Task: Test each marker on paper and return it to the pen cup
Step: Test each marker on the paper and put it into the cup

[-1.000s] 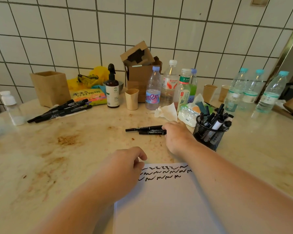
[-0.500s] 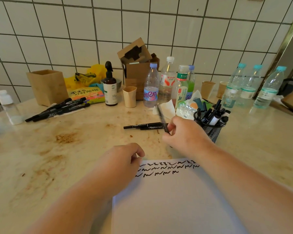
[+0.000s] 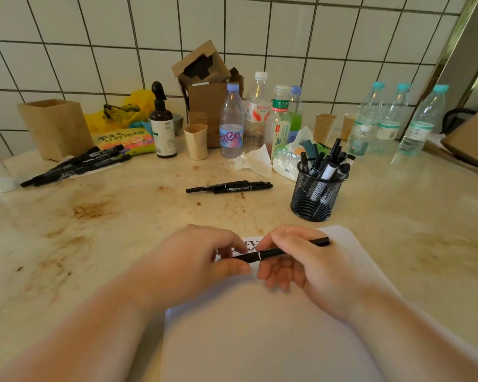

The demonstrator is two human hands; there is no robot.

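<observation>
A pale, rust-stained table (image 3: 100,232) fills the frame up to a tiled wall. White paper (image 3: 260,326) lies at the lower centre, a black mesh pen cup (image 3: 315,197) right of centre, and loose black markers (image 3: 229,186) at the middle. Across the upper part stand a tan box (image 3: 55,128), another group of markers (image 3: 78,166) at the left, a brown pump bottle (image 3: 164,128), a paper cup (image 3: 196,142), plastic bottles (image 3: 255,114), a crumpled tissue (image 3: 255,161) and a cardboard box (image 3: 204,106).
</observation>
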